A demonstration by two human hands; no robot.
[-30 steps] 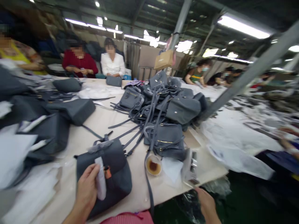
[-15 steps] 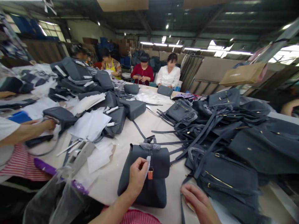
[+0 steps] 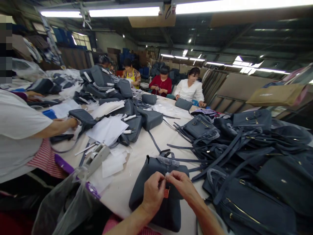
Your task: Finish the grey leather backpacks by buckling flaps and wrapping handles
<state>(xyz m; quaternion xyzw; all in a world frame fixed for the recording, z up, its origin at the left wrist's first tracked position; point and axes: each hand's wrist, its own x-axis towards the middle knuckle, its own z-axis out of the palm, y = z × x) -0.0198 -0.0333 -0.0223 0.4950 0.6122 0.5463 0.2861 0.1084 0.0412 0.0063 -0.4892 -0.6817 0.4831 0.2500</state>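
Observation:
A dark grey handbag [image 3: 151, 192] lies on the beige table [image 3: 127, 182] right in front of me. Both my hands are on its front flap. My left hand [image 3: 153, 192] is closed in a pinch beside a small orange tag [image 3: 166, 192] on the bag. My right hand [image 3: 182, 186] pinches a small white strip of paper or film [image 3: 167, 176] at the same spot, fingertips nearly touching the left ones. A wrapped handle [image 3: 165, 160] lies at the bag's top.
A big heap of grey bags and straps [image 3: 244, 153] fills the right. White paper sheets [image 3: 107, 129] and a tape dispenser [image 3: 96, 158] lie to the left, beside a co-worker's arm [image 3: 56, 127]. A plastic bag [image 3: 66, 209] hangs at the near left edge. Several people sit at the far end.
My view swung left. My right hand came up from the table edge to meet my left hand on the bag's flap, and both now pinch at the tag.

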